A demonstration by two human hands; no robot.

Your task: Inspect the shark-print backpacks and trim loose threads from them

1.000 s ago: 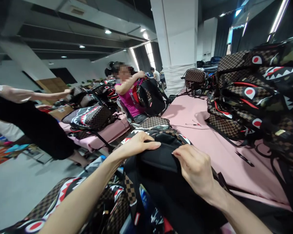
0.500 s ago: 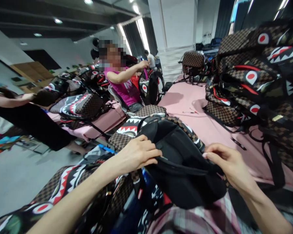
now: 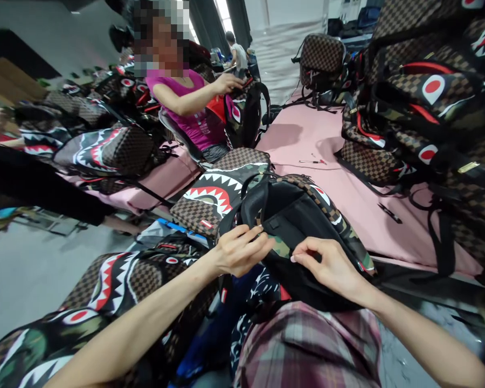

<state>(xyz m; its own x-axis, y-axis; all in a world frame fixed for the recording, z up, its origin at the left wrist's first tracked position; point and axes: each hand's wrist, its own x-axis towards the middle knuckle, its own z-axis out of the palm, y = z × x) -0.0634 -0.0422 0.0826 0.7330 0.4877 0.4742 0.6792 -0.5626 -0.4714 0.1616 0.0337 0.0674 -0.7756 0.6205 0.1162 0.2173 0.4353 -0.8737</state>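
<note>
A black-backed backpack (image 3: 293, 207) with checkered and camouflage sides lies before me, its back panel facing up, against my plaid-covered lap. My left hand (image 3: 244, 250) has its fingers curled at the near-left edge of the bag, gripping it there; what lies under the fingers is partly hidden. Thumb and forefinger of my right hand (image 3: 327, 264) pinch the black fabric, just right of a small camouflage patch (image 3: 281, 245). Beyond the bag, another checkered backpack (image 3: 210, 196) with a shark-mouth print touches it.
Backpacks (image 3: 424, 102) are piled high on the right of the pink-covered table (image 3: 291, 134). More bags (image 3: 117, 280) lie at my lower left. Across the table, a person in a pink shirt (image 3: 208, 121) handles another bag. A black-handled tool (image 3: 389, 213) lies on the table.
My right hand has moved left from the bag's right edge to its middle, closer to my left hand. The bag's near part has dropped toward my lap, and the camouflage patch shows.
</note>
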